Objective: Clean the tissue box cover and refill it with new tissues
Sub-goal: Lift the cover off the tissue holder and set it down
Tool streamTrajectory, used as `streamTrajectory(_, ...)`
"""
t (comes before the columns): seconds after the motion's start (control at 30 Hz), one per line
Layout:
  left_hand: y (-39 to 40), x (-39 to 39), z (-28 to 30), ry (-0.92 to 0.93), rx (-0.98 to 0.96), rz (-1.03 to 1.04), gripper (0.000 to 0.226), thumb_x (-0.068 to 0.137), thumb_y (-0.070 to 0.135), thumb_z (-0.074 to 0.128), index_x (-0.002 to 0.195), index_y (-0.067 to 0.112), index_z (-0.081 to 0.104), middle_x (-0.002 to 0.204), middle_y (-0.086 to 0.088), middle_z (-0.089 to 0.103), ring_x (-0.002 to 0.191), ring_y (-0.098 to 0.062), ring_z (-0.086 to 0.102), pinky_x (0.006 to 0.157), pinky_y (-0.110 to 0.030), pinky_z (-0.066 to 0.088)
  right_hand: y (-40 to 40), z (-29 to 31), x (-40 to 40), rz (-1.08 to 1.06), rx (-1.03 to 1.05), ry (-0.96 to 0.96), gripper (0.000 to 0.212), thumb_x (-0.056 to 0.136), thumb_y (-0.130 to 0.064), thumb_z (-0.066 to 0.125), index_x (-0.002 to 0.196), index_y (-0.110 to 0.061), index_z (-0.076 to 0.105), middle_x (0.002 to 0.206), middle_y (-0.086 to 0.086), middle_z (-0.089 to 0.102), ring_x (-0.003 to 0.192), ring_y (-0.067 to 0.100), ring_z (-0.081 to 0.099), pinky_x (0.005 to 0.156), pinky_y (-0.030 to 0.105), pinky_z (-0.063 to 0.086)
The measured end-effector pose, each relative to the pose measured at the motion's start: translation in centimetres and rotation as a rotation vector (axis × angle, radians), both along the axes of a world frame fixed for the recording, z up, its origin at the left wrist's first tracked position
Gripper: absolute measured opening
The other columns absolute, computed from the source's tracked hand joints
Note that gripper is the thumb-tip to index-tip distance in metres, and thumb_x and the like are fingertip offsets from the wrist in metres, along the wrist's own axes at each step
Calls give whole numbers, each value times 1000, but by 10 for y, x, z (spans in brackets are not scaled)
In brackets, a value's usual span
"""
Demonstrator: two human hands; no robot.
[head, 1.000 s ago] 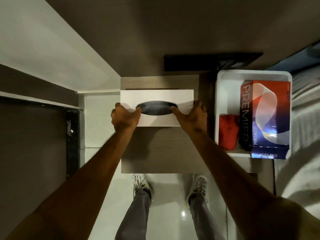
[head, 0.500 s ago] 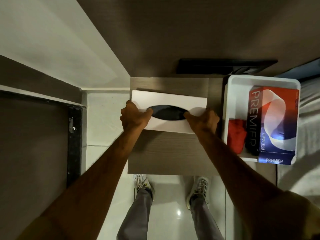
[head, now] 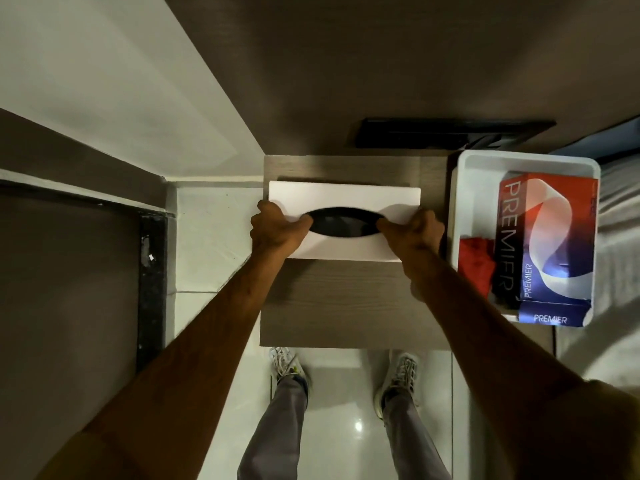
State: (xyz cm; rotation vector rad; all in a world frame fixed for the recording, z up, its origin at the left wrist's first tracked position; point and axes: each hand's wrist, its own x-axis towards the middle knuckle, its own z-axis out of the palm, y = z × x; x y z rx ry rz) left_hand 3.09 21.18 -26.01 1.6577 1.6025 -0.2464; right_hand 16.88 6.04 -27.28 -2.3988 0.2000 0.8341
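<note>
A white tissue box cover (head: 346,197) with a dark oval slot lies over the wooden side table (head: 349,303). My left hand (head: 275,226) grips its left end, thumb at the slot's edge. My right hand (head: 414,226) grips its right end the same way. The cover sits slightly tilted, its near edge over the tabletop; I cannot tell whether it is lifted. No tissue shows in the slot. A red, white and blue PREMIER tissue box (head: 549,244) lies in a white tray (head: 526,161) to the right, with a red cloth (head: 476,261) beside it.
A dark flat panel (head: 450,133) sits on the wall behind the table. A bed with grey bedding (head: 620,237) borders the tray on the right. A white wall and dark door frame (head: 150,271) stand to the left. My shoes (head: 287,365) are on glossy floor tiles.
Both hands have kept their hold on the cover. The cover has tilted a little and shifted slightly right and nearer in the view as my head moved.
</note>
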Motion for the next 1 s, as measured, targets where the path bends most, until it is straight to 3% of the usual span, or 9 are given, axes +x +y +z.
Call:
streamTrajectory(0.1, -2, -3, 11, -45, -15, 0, 71, 87, 37, 76, 140, 6, 41, 139, -17, 56, 127, -35, 59, 96, -39, 55, -6, 11, 1, 49, 41, -44, 75, 77, -37, 86, 138, -9, 54, 141, 16, 58, 130, 36, 56, 105, 50, 53)
streamTrajectory(0.23, -27, -31, 31, -127, 44, -19, 65, 84, 35, 79, 135, 8, 49, 134, -15, 61, 122, -31, 63, 76, -16, 48, -41, 33, -22, 112, 41, -81, 77, 74, -51, 87, 134, -16, 54, 138, 12, 57, 125, 31, 58, 99, 53, 57)
streamTrajectory(0.27, -38, -43, 35, -125, 50, -31, 65, 83, 36, 80, 134, 7, 52, 132, -16, 62, 121, -31, 63, 76, -16, 49, -55, 36, -33, 139, 10, -76, 78, 73, -54, 86, 134, -16, 55, 137, 12, 58, 123, 31, 59, 99, 52, 57)
streamTrajectory(0.37, -75, -75, 42, -87, 4, -28, 69, 82, 36, 81, 135, 3, 52, 132, -19, 61, 123, -36, 61, 98, -39, 55, -91, 39, -67, 153, -55, 40, 80, 74, -54, 86, 135, -13, 56, 135, 14, 60, 123, 33, 60, 100, 43, 55)
streamTrajectory(0.43, -92, -89, 37, -81, -30, 1, 68, 84, 33, 80, 135, 1, 48, 133, -19, 64, 123, -38, 63, 102, -48, 55, -103, 34, -83, 174, -103, 102, 83, 75, -54, 86, 138, -10, 54, 138, 15, 58, 126, 34, 57, 102, 41, 52)
streamTrajectory(0.63, -105, -99, 8, 21, -17, 33, 72, 86, 37, 77, 142, 4, 44, 138, -19, 55, 129, -39, 55, 107, -46, 49, -104, 13, -95, 214, -121, 125, 95, 75, -61, 82, 146, -7, 48, 152, 14, 45, 136, 36, 49, 108, 47, 48)
streamTrajectory(0.8, -107, -106, -8, 16, 30, 29, 83, 87, 39, 76, 152, 9, 33, 146, -19, 45, 136, -41, 48, 110, -51, 45, -101, 12, -97, 295, -107, 118, 98, 79, -67, 75, 150, -10, 40, 151, 12, 40, 137, 36, 47, 110, 51, 48)
streamTrajectory(0.9, -107, -108, -9, 34, 3, 15, 100, 86, 49, 73, 161, 13, 16, 158, -19, 34, 145, -43, 38, 113, -55, 41, -111, 29, -84, 378, -90, 73, 88, 84, -70, 67, 151, -18, 41, 150, 8, 43, 134, 32, 51, 105, 54, 52)
streamTrajectory(1.0, -113, -109, 2, 29, 90, 37, 94, 90, 52, 67, 161, 17, 16, 161, -17, 32, 146, -43, 38, 114, -59, 42, -134, 54, -51, 459, -94, -134, 62, 93, -60, 57, 143, -24, 51, 143, 6, 55, 118, 30, 64, 90, 51, 59)
